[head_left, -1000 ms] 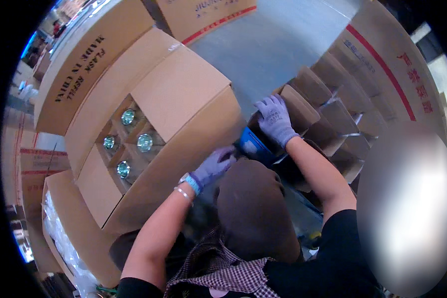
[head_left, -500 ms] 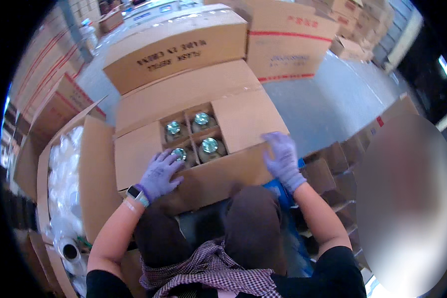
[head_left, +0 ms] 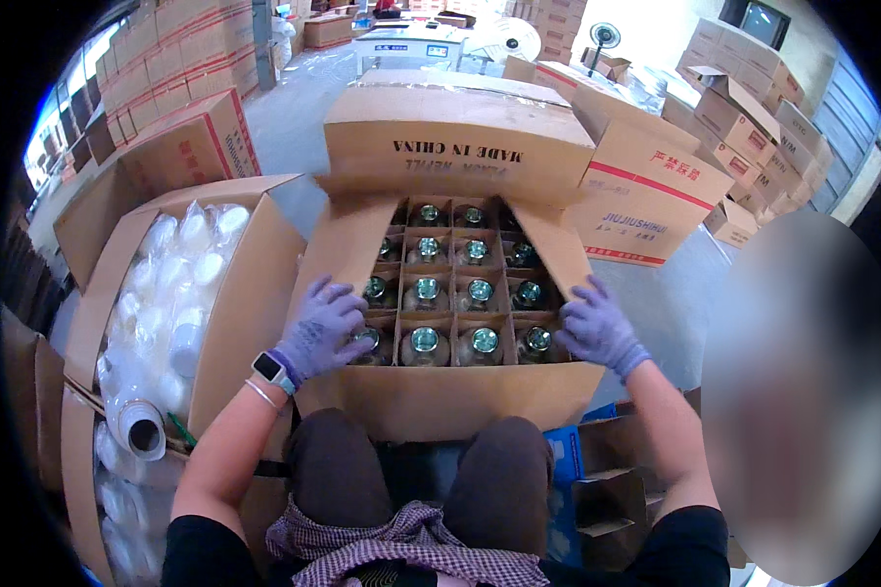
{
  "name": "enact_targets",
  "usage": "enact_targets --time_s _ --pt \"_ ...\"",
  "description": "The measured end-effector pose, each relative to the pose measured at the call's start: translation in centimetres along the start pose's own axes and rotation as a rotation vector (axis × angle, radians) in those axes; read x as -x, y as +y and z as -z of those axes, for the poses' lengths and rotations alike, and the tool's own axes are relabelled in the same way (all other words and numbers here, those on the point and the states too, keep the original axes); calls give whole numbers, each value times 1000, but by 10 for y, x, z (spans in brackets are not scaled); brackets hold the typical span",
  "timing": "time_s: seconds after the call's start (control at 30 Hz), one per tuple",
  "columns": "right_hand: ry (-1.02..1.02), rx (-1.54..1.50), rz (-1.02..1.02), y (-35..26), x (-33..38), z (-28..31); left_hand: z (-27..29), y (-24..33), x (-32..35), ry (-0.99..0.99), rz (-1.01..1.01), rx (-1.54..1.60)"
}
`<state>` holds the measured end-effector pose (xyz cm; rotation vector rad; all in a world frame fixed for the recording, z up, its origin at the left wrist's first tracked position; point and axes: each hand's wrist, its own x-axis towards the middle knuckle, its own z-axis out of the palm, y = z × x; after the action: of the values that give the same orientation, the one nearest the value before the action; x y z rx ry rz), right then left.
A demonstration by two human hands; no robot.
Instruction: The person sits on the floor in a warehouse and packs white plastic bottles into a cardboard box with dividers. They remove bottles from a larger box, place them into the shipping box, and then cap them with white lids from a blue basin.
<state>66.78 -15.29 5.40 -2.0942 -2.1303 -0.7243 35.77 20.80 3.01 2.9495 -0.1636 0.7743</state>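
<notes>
An open cardboard carton [head_left: 450, 396] stands in front of my knees. Inside it, cardboard dividers form a grid of cells with several glass flasks [head_left: 425, 340] upright in them, their round ends shiny and greenish. Raised at the carton's left is a side flap [head_left: 338, 245], its near corner in my left hand [head_left: 318, 331]. My right hand [head_left: 605, 328], fingers bent, grips the near end of the right side flap [head_left: 555, 245]. Both hands wear thin lilac gloves. Some flasks along the sides are partly hidden by flaps and fingers.
Left of me, an open carton [head_left: 227, 313] holds plastic-wrapped silvery-white flasks [head_left: 181, 264]. A closed carton [head_left: 450, 122] stands just beyond the flask carton, with another carton [head_left: 646, 196] to its right. Low at right are empty cardboard dividers [head_left: 612, 499]. A blurred person [head_left: 803, 391] is close by on the right.
The side flaps have swung up and apart, showing many more flasks. My right hand has shifted slightly right, and my left hand has moved to the left flap. The view has tilted up.
</notes>
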Motion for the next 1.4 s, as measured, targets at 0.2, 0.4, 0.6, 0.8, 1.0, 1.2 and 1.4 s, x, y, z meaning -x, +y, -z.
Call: enact_targets --time_s 0.2,0.4,0.6,0.8,1.0,1.2,1.4 --pt "76 233 -638 62 71 85 62 -57 54 453 557 -274" --pt "112 147 -603 -12 32 69 64 -6 50 337 496 -220" --pt "194 -161 -447 -126 -35 39 89 85 86 389 446 -44" --pt "14 -767 -300 -209 -87 -16 152 183 202 358 465 199" --pt "-538 -1004 -431 -218 -52 -130 272 297 380 394 1142 -610" --pt "-733 -1011 -429 -228 -74 -142 343 553 625 1121 1861 -1194" --pt "-331 -1222 -620 -244 -46 -72 330 441 613 1445 1613 -883"
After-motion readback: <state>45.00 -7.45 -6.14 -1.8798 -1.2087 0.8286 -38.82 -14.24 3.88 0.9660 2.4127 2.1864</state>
